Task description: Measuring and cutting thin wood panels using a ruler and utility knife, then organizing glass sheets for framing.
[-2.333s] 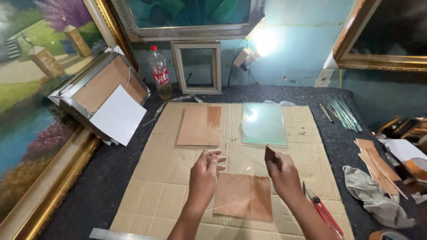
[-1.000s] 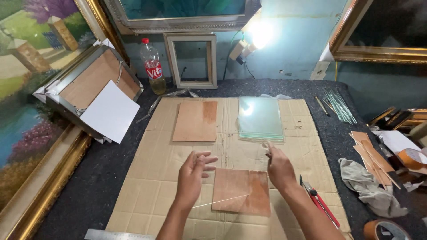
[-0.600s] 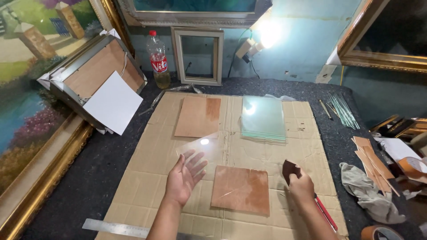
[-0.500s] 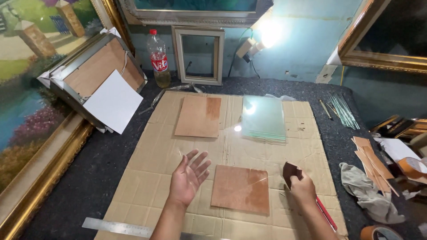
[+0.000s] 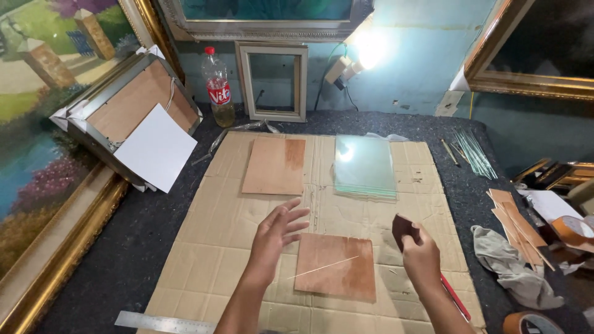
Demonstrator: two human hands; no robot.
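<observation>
My left hand [image 5: 273, 237] hovers with fingers spread at the left edge of a brown hardboard panel [image 5: 337, 272] lying on the cardboard sheet [image 5: 216, 229]. It seems to carry a clear glass pane [image 5: 322, 267], visible only as a thin bright edge line across the panel. My right hand [image 5: 422, 260] is to the right of the panel, closed on a small dark brown pad [image 5: 404, 227] held upright.
A second brown panel [image 5: 275, 166] and a stack of glass panes [image 5: 365, 167] lie farther back. Bottle [image 5: 218, 86], small empty frame [image 5: 272, 80], leaning frames with a white sheet [image 5: 154, 148], steel ruler [image 5: 164, 321], red-handled tool [image 5: 455, 297], rag [image 5: 510, 266], wood strips [image 5: 513, 222].
My left hand lifted the glass pane off the near panel, tilted it up, then lowered it back toward the panel. My right hand drew back to the right with the dark pad.
</observation>
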